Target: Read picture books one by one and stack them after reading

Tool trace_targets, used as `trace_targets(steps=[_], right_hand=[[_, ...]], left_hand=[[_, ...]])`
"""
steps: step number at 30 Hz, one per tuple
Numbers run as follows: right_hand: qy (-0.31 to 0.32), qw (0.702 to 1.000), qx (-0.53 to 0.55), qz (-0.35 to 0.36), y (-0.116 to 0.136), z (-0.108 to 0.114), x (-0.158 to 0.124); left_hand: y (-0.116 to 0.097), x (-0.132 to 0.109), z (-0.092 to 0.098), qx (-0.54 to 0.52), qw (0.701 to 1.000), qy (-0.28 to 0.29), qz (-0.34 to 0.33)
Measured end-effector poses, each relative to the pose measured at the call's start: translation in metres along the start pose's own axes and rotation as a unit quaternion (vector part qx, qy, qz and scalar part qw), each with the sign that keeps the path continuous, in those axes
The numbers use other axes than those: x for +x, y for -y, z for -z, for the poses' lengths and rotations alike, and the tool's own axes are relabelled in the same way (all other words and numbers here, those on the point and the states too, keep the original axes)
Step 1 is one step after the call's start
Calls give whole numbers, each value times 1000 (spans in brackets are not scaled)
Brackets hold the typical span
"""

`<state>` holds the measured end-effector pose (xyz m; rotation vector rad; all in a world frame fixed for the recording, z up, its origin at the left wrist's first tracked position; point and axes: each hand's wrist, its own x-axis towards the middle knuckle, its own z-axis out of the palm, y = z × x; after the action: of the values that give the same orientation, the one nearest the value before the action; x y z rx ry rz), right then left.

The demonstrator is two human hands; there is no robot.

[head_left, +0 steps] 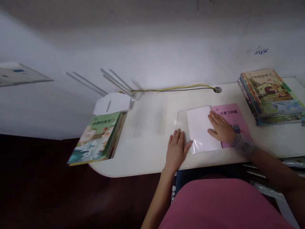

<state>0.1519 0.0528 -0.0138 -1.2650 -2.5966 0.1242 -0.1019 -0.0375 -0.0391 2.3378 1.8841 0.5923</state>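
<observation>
A pink picture book [230,109] lies opened out on the white desk, with its pink cover on the right. On its left is a white page or inner cover [200,127], with a clear plastic book cover [182,122] reaching past its left edge. My right hand [220,127] rests flat across the join between the white part and the pink cover, fingers stretched out. At the left edge of the plastic, my left hand [176,151] lies with fingers extended, its thumb touching the plastic near the lower corner. Neither hand grips anything.
A stack of books [95,136] stands at the desk's left end, against a white router [113,103] with upright antennas. Another book stack [269,95] is at the right. A yellow cable [171,89] runs along the wall into a desk hole [217,90].
</observation>
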Motion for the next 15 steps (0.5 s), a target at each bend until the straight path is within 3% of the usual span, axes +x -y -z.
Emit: trace_targets(steps=[10, 15], right_hand=[[6, 999, -26, -40, 16, -4, 4], [-3, 999, 10, -31, 7, -5, 4]], left_hand=[[0, 1, 0, -1, 1000, -2, -9], [-2, 1, 2, 1, 1000, 0, -6]])
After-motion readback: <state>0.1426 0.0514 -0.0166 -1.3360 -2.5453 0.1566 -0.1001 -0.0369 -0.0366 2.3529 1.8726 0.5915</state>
